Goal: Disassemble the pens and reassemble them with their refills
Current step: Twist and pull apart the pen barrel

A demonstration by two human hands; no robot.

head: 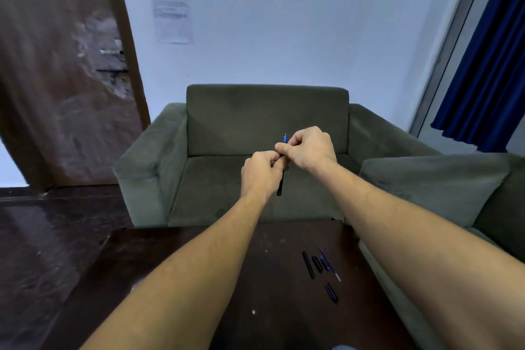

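Pen (281, 183), slim black barrel, blue tip upward, left hand (260, 176) and right hand (308, 149) grip pinching it

The pen barrel (280, 185) is black, its tip (285, 138) blue (sofa (267, 119) olive-green).

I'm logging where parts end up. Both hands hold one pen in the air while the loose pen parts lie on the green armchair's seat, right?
Not quite. The head view shows the loose pen parts lying on the dark table, not on the green armchair's seat. The rest holds: the left hand and right hand both hold one pen in the air.
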